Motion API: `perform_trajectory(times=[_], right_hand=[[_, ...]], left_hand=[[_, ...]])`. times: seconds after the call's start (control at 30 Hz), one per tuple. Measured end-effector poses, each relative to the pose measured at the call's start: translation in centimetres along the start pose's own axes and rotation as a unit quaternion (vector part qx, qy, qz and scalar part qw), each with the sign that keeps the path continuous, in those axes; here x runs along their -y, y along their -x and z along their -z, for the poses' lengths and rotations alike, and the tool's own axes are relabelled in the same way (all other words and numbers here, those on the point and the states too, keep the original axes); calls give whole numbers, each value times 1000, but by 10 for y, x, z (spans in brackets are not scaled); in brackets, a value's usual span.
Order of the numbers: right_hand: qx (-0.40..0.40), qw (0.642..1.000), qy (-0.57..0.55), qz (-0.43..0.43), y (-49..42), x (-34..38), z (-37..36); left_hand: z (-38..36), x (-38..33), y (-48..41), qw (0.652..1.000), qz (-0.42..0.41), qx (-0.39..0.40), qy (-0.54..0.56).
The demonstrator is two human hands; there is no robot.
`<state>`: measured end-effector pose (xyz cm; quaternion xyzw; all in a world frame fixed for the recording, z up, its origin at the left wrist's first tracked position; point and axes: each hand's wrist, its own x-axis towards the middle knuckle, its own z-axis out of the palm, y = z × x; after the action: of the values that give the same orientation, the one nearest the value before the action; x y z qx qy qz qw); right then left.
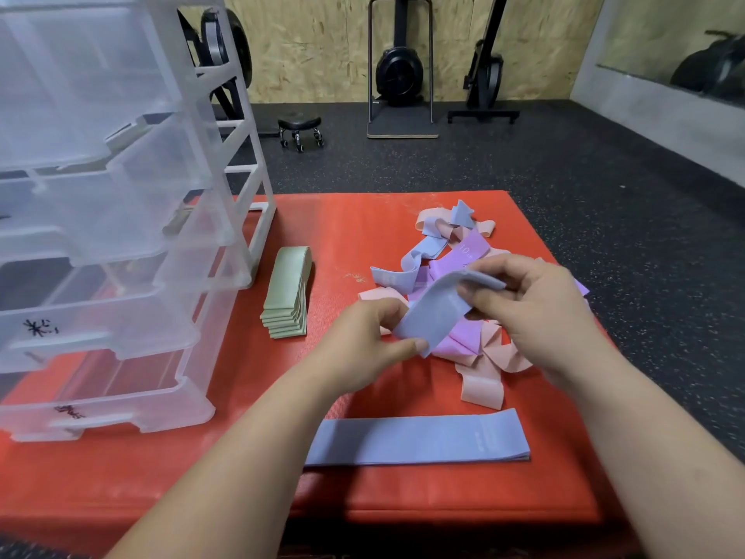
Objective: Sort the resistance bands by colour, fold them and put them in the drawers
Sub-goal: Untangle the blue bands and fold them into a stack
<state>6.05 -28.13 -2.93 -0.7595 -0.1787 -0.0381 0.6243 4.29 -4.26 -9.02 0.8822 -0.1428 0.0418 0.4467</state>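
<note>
I hold a blue band (437, 308) above the red mat (346, 232). My left hand (363, 340) pinches its lower end and my right hand (536, 304) pinches its upper end. Behind it lies a loose pile of pink, purple and blue bands (455, 244). A neat stack of green bands (288, 292) lies to the left of the pile. A flat stack of blue bands (419, 439) lies near the front edge. The clear plastic drawer unit (113, 219) stands on the mat's left side.
Dark rubber floor (604, 187) surrounds the mat. Exercise machines (401, 70), a small wheeled stool (300, 127) and a plywood wall stand at the back. A grey ledge (661, 110) runs along the right.
</note>
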Motion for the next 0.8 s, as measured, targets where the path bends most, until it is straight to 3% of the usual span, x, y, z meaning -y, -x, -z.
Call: perform_trajectory(times=[0.13,0.27,0.43,0.63,0.8], right_hand=[[-100,995,7,-7,-1,-5,12],[-148,979,133,-42,-2,-25,34],[-114,946,298,-62,2,-34,50],[-55,932,352,-69,12,-27,52],[-4,920,386,-73,22,-22,51]], left_hand=[[7,5,5,998,24,-15,-61],[22,6,9,997,16,-41,-59],[42,16,18,996,24,-16,-78],[58,24,30,989,98,-74,-87],[68,25,43,981,151,-117,-19]])
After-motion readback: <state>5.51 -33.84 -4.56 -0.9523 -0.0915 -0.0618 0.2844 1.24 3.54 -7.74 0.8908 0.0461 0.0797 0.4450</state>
